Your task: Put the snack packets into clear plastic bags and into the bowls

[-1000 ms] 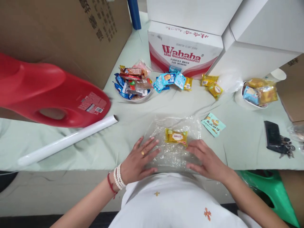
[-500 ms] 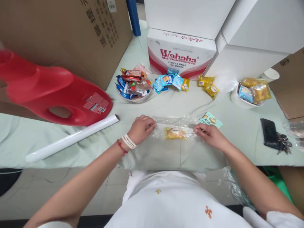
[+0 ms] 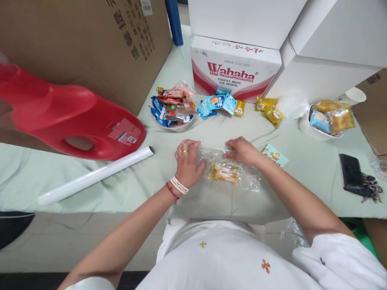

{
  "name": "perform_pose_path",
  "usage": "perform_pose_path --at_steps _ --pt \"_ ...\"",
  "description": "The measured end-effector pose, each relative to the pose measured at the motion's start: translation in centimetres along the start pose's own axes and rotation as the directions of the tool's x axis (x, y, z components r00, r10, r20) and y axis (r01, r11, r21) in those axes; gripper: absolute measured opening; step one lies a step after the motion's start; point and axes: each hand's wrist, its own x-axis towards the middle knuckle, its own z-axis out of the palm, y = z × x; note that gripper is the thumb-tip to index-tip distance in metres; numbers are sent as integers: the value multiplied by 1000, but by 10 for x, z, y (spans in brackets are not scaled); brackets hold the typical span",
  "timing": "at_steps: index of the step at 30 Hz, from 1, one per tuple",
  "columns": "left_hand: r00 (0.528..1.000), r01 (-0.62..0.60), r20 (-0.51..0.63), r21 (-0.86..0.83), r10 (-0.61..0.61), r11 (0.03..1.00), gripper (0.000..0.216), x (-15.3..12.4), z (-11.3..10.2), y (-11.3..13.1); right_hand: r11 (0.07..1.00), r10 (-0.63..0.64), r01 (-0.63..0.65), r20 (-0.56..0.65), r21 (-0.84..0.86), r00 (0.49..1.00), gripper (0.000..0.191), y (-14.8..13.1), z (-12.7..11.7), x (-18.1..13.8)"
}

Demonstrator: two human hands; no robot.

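A clear plastic bag point(image 3: 249, 181) lies crumpled on the table in front of me, with a yellow-wrapped snack point(image 3: 225, 172) showing through its film. My left hand point(image 3: 189, 163) rests at the bag's left edge, fingers spread and thumb apart from them. At the far edge of the bag, my right hand point(image 3: 242, 151) has its fingers curled onto the film, with the fingertips partly hidden. Just right of that hand lies a mint-green printed card point(image 3: 275, 155), partly covered by my forearm.
Behind stand a bowl of wrapped snacks point(image 3: 173, 128), loose blue packets point(image 3: 216, 102), yellow packets point(image 3: 272, 112) and a second snack bowl point(image 3: 317, 131). A red jug point(image 3: 121, 125) and a white roll point(image 3: 99, 175) lie left. A phone point(image 3: 350, 171) with keys is right. Boxes point(image 3: 236, 76) line the back.
My right hand has moved left along the bag, leaving its right corner free. My left hand has shifted slightly right and its fingers have spread. The bag now lies flatter.
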Motion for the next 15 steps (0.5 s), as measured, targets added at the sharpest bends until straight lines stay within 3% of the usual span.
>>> perform_pose_path --at_steps 3,6,8,11,15 --pt "994 -95 -68 -56 91 994 53 -8 -4 10 996 5 -5 6 85 1000 20 -3 1 7" --pt "941 -317 98 -83 324 945 31 -21 -1 26 985 -48 51 -24 165 999 21 -5 -4 1" --pt "895 -380 226 -68 385 923 26 -28 6 37 976 -103 112 -58 189 993 25 -8 -6 -9" --pt "921 -307 259 18 292 951 29 -30 20 47 969 -205 222 -155 107 967 31 -14 0 -33" --pt "957 -201 215 18 193 979 25 -32 34 44 939 -343 339 -202 -56 917 38 -23 36 -75"
